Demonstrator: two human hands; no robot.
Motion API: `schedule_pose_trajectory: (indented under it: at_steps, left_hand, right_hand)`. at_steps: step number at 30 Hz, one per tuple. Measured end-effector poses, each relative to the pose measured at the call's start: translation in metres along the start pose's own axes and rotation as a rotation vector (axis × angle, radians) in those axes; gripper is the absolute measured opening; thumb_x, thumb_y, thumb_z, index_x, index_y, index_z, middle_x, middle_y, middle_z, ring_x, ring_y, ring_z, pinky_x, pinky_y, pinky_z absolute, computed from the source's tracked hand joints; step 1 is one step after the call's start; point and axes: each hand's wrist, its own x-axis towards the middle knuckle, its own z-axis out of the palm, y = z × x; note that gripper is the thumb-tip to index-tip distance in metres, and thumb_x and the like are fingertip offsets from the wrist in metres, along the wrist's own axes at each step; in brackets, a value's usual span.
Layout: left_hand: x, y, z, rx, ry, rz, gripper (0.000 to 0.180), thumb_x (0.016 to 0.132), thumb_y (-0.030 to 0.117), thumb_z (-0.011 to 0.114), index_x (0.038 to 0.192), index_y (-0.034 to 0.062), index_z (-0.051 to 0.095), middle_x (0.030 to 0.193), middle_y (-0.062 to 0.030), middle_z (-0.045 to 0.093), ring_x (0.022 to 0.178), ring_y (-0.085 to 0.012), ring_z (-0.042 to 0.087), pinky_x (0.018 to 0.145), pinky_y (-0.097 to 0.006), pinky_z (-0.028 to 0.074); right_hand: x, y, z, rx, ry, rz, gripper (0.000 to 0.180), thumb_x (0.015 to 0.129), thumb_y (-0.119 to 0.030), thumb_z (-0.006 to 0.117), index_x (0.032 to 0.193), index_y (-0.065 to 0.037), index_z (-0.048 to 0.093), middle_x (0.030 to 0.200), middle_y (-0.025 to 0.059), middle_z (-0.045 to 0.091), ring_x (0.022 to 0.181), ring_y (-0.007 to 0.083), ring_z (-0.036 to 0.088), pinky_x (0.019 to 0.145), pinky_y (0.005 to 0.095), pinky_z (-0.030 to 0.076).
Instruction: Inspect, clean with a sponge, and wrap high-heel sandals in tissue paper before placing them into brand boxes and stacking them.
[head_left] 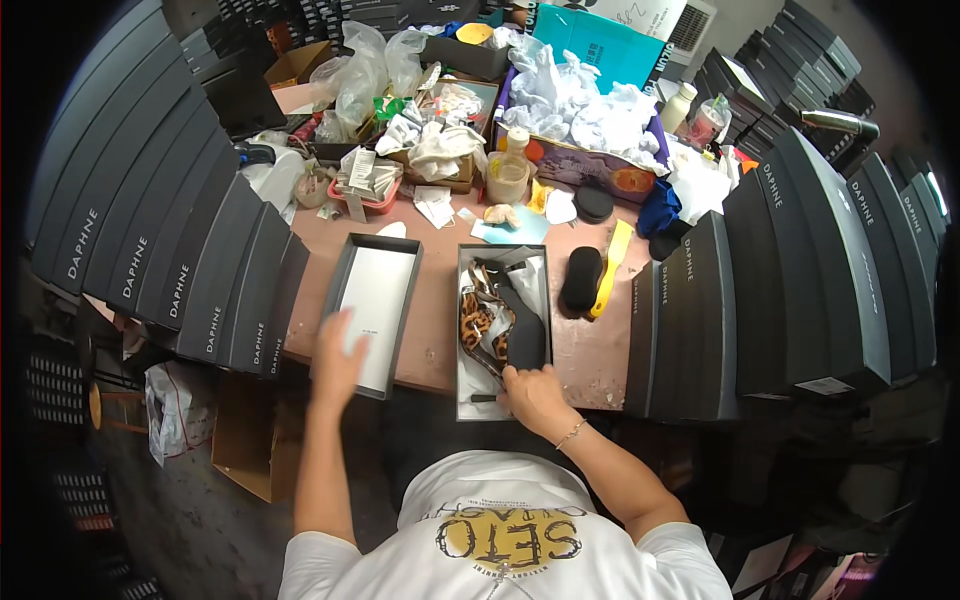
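Note:
A grey shoebox lies without its lid near the table's front edge. Inside it are leopard-print high-heeled shoes, one with its dark sole turned up, along with white tissue paper. My right hand reaches over the near right corner of the box, its curled fingers closed on the near end of a shoe; the fingertips are partly hidden. To the left lies the box lid, white inside facing up. Slightly blurred, my left hand is over the lid's left edge, thumb and fingers apart, holding nothing.
Tall rows of dark shoeboxes flank the table left, with more boxes right. Beyond the open box are a black brush, a yellow-handled brush, a bottle and a purple carton of crumpled paper.

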Motion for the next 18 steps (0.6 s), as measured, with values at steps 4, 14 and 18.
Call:
schedule_pose_trajectory:
  at_steps: [4, 14, 18]
  left_hand:
    - [-0.028, 0.059, 0.051, -0.803, -0.280, -0.316, 0.039, 0.092, 0.023, 0.065, 0.118, -0.0044, 0.059, 0.112, -0.0124, 0.064, 0.104, -0.0162, 0.060, 0.093, -0.029, 0.046]
    - [-0.031, 0.086, 0.039, -1.281, -0.812, -0.362, 0.068, 0.090, 0.048, 0.059, 0.137, 0.0031, 0.038, 0.121, -0.0098, 0.058, 0.104, -0.0168, 0.059, 0.090, -0.032, 0.048]
    - [-0.040, 0.078, 0.021, -1.110, -0.824, -0.279, 0.063, 0.089, 0.034, 0.065, 0.135, 0.0007, 0.039, 0.119, -0.0065, 0.055, 0.105, -0.0151, 0.053, 0.089, -0.030, 0.045]
  right_hand:
    - [0.005, 0.004, -0.018, 0.377, 0.095, -0.036, 0.021, 0.082, -0.017, 0.067, 0.090, -0.002, 0.056, 0.073, 0.0157, 0.063, 0.067, 0.0335, 0.063, 0.059, 0.0416, 0.048]
    - [-0.009, -0.068, -0.080, 0.260, 0.186, -0.600, 0.019, 0.071, -0.009, 0.070, 0.075, -0.006, 0.051, 0.070, 0.0091, 0.052, 0.068, 0.0297, 0.057, 0.066, 0.0397, 0.047]
    - [-0.014, -0.077, -0.067, 0.351, 0.159, -0.623, 0.017, 0.074, -0.011, 0.068, 0.075, -0.007, 0.052, 0.072, 0.0084, 0.051, 0.073, 0.0284, 0.057, 0.075, 0.0390, 0.047]
